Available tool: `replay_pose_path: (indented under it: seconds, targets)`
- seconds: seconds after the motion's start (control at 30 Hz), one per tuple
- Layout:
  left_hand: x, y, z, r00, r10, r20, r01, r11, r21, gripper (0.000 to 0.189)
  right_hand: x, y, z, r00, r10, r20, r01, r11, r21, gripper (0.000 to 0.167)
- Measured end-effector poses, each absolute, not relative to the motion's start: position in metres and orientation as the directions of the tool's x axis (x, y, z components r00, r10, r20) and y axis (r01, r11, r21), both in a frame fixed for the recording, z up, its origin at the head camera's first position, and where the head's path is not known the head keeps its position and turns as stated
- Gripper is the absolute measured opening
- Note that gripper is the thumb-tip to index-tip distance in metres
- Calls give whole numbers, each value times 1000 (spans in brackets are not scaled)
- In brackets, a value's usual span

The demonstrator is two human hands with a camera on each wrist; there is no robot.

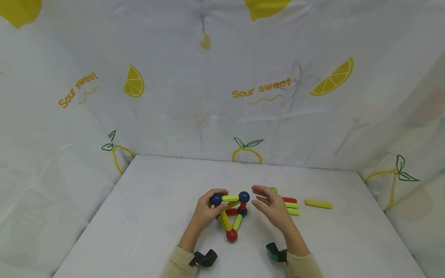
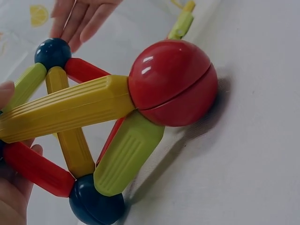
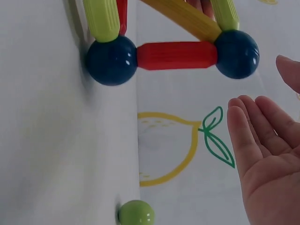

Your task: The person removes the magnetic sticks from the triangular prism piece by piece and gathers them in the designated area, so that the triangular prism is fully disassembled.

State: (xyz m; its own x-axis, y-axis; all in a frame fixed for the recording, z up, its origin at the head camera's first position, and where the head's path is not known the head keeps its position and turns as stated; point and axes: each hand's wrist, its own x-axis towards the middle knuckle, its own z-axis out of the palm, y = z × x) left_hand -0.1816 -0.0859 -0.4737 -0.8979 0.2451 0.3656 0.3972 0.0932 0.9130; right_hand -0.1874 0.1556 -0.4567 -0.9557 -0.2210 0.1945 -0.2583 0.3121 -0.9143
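Observation:
A frame of ridged rods and balls stands on the white table (image 1: 146, 231), like a magnetic stick-and-ball toy. Its red ball (image 1: 231, 236) sits at the near corner, joined to a yellow rod (image 2: 70, 110) and light green rods (image 1: 237, 222). My left hand (image 1: 204, 210) grips the upper left blue ball (image 1: 216, 199), thumb in front and fingers behind. A light green rod (image 1: 231, 198) runs from there to another blue ball (image 1: 244, 197). Below that one, a red rod (image 3: 177, 55) leads to a lower blue ball (image 3: 111, 61). Beside the upper right ball, my right hand (image 1: 274, 208) holds nothing, fingers extended.
Right of the right hand lie a loose red rod (image 1: 290, 200), light green rods (image 1: 292, 211) and, farther out, a yellow rod (image 1: 318, 204). A green ball (image 1: 273, 190) shows behind that hand. Lemon-printed cloth (image 1: 187, 116) hangs behind the table.

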Motion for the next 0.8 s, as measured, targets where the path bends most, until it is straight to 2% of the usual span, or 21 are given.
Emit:
replay_pose_path:
  seconds: [0.1, 0.23, 0.6, 0.8]
  targets:
    - [-184, -85, -470, -901, 253, 352, 399, 164, 902, 34, -188, 145, -459, -954, -238, 182, -250, 299, -921, 48]
    - [-188, -85, -466, -903, 276, 329, 391, 210, 896, 31, -190, 135, -460, -963, -221, 155, -227, 351, -909, 46]
    - [-191, -85, -469, -918, 255, 304, 350, 162, 922, 25, -195, 123, -459, -977, -170, 126, -185, 400, -898, 42]
    - [-188, -83, -472, -931, 251, 265, 314, 183, 932, 22, -190, 126, -466, -986, -137, 93, -137, 360, -923, 41]
